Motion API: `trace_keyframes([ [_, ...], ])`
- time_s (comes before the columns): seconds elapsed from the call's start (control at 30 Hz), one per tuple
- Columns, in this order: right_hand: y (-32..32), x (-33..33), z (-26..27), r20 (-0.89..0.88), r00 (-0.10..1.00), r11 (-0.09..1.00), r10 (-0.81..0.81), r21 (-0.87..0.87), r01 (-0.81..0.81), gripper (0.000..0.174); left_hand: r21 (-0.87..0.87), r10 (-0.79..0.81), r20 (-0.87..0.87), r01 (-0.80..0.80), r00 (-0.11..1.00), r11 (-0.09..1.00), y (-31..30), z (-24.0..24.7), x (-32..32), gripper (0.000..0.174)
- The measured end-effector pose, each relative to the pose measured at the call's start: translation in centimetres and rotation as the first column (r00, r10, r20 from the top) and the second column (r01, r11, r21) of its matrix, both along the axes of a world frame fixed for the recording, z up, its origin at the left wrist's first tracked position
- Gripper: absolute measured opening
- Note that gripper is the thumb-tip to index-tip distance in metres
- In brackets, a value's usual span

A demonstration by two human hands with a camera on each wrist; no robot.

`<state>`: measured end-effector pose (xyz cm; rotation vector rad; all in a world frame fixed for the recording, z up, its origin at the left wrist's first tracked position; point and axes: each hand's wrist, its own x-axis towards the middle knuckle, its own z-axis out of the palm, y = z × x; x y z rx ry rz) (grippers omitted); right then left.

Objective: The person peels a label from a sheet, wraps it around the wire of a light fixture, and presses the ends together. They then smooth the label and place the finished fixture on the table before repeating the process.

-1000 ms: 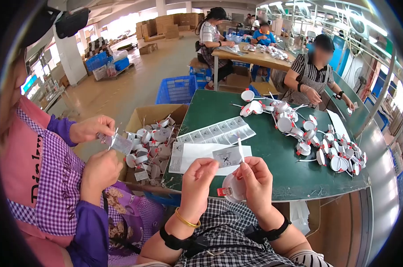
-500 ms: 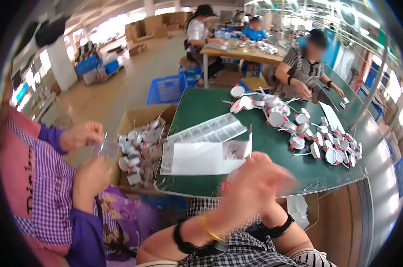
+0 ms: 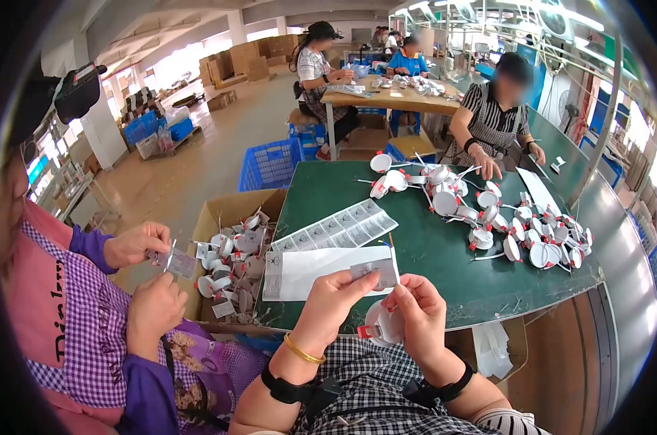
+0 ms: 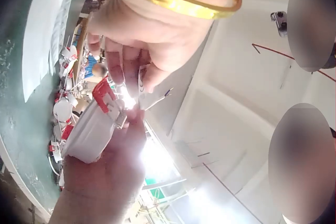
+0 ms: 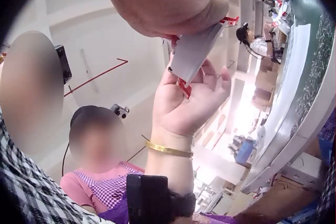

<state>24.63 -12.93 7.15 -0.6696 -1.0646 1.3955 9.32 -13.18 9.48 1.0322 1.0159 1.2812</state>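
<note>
Motion blur from half a second ago is gone: both hands have settled just off the near edge of the green surface, in much the same pose as a second ago. The left hand is clamped on the grey label, pinching its lower corner in front of the white backing sheet. The right hand has its fingers curled round the white lamp housing just below the label, so the label looks to be off its sheet and lined up at the housing, not yet stuck down.
</note>
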Motion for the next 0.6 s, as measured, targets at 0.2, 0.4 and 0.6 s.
trace_keyframes([
  [0.2, 0.5, 0.5, -0.4, -0.001, 1.000, 0.999, 0.019, -0.034, -0.019, 0.013, 0.008, -0.116, 0.048, 0.116, 0.992, 0.993, 0.1, 0.5, -1.1, 0.031],
  [0.4, 0.2, 0.7, -0.5, 0.067, 0.998, 0.999, 0.008, -0.031, -0.006, 0.013, 0.042, -0.223, -0.142, 0.231, 0.964, 0.972, 2.5, 1.7, -0.6, 0.027],
  [0.6, 0.3, 1.0, -0.8, 0.042, 0.999, 1.000, -0.011, 0.016, 0.010, 0.014, 0.018, -0.226, -0.157, 0.232, 0.961, 0.973, 2.8, 1.6, -0.8, 0.022],
])
